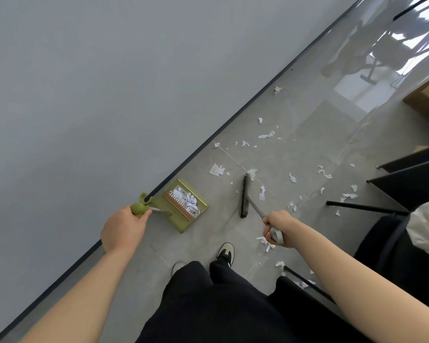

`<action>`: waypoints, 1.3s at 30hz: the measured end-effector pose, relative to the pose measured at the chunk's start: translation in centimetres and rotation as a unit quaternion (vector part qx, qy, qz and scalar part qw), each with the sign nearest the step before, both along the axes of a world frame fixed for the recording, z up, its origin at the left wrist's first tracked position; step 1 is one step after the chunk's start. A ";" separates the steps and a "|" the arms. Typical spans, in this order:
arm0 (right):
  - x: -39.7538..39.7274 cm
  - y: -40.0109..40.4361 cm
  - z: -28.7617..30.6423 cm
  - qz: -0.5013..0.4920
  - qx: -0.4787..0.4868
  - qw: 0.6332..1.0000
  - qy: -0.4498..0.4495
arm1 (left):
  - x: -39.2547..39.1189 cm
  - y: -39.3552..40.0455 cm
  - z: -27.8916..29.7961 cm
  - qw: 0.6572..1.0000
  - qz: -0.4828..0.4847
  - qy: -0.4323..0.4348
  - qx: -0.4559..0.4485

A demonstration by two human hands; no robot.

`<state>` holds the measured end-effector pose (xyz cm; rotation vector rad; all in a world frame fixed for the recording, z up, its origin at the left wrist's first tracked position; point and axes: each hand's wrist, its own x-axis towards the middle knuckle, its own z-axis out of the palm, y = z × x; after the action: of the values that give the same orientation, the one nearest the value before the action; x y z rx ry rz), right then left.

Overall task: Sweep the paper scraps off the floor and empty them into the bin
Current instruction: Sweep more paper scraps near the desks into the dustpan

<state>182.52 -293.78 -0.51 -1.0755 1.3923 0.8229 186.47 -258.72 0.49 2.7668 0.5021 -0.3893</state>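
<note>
1 broom, 1 green dustpan (scraps inside), 2 hands, many loose paper scraps, approx. dozens

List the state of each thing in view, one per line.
Dustpan: on the floor by the wall, partly filled with scraps.
Broom: head down on the floor.
Paper scraps: many scattered, unswept.
Left hand: gripping the dustpan handle.
Right hand: gripping the broom handle.
</note>
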 end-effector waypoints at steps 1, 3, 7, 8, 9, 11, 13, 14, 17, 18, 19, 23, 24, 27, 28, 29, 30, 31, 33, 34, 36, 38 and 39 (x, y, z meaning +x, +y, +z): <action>0.3 -0.3 -0.1 -0.020 -0.001 1.000 -0.005 | 0.5 -0.5 0.0 1.000 -0.003 0.000 0.002; 1.0 -0.6 0.1 -0.046 -0.004 0.999 -0.021 | 1.5 -1.4 0.1 1.000 -0.008 0.001 0.006; 2.9 -1.2 -0.1 -0.077 -0.016 0.996 -0.040 | 3.9 -2.6 0.0 1.000 -0.029 0.005 0.007; 3.6 -1.3 -0.1 -0.083 -0.016 0.996 -0.041 | 4.6 -2.8 -0.1 0.999 -0.036 0.002 0.008; 4.3 -1.4 -0.1 -0.095 -0.018 0.994 -0.041 | 5.4 -2.9 -0.3 0.999 -0.039 0.004 0.006; 5.8 -1.4 -0.2 -0.105 -0.020 0.993 -0.041 | 6.9 -3.0 -0.5 0.999 -0.050 0.014 0.006; 7.5 -1.4 -0.3 -0.099 -0.020 0.994 -0.044 | 8.3 -3.2 -0.6 0.998 -0.053 0.020 0.003; 8.1 -1.5 -0.4 -0.095 -0.023 0.994 -0.046 | 8.7 -3.3 -0.6 0.998 -0.054 0.022 0.001; 10.7 -1.2 -0.6 -0.079 -0.019 0.996 -0.042 | 10.8 -3.4 -0.8 0.998 -0.057 0.028 -0.006; 11.4 -1.0 -0.6 -0.076 -0.013 0.996 -0.040 | 11.4 -3.4 -0.7 0.998 -0.061 0.029 -0.009; 12.1 -0.7 -0.6 -0.075 -0.008 0.996 -0.039 | 11.9 -3.4 -0.8 0.997 -0.065 0.030 -0.012; 14.8 0.2 -0.4 -0.112 0.019 0.992 -0.056 | 13.8 -3.4 -0.9 0.997 -0.073 0.035 -0.014; 15.4 0.4 -0.2 -0.128 0.026 0.989 -0.063 | 14.3 -3.4 -1.0 0.997 -0.074 0.035 -0.017; 17.0 0.3 0.4 -0.175 0.032 0.981 -0.076 | 15.8 -3.4 -1.1 0.996 -0.081 0.040 -0.019; 17.4 0.1 0.5 -0.179 0.028 0.980 -0.077 | 16.2 -3.5 -1.1 0.995 -0.082 0.044 -0.019; 17.8 -0.1 0.7 -0.177 0.024 0.981 -0.078 | 16.5 -3.6 -1.1 0.995 -0.083 0.047 -0.019; 18.2 -0.5 0.7 -0.167 0.016 0.983 -0.077 | 16.9 -3.8 -1.2 0.995 -0.083 0.047 -0.018; 18.5 -0.8 0.6 -0.153 0.006 0.985 -0.076 | 17.2 -3.9 -1.3 0.995 -0.082 0.049 -0.017; 19.3 -1.8 -0.1 -0.115 -0.018 0.991 -0.067 | 17.9 -4.4 -1.6 0.995 -0.082 0.052 -0.015; 19.8 -2.3 -0.3 -0.094 -0.030 0.993 -0.060 | 18.3 -4.7 -1.8 0.995 -0.084 0.051 -0.013; 20.8 -3.5 -0.5 -0.061 -0.051 0.996 -0.040 | 18.8 -5.3 -2.1 0.995 -0.083 0.055 -0.004; 21.7 -4.8 -0.5 -0.035 -0.068 0.997 -0.020 | 19.2 -6.0 -2.3 0.996 -0.073 0.060 0.006; 21.9 -5.4 -0.3 -0.029 -0.081 0.996 -0.016 | 19.3 -6.2 -2.2 0.996 -0.066 0.063 0.007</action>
<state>204.44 -299.13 -0.86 -1.1618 1.4757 0.6575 205.73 -264.95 -1.76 2.8109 0.3521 -0.5965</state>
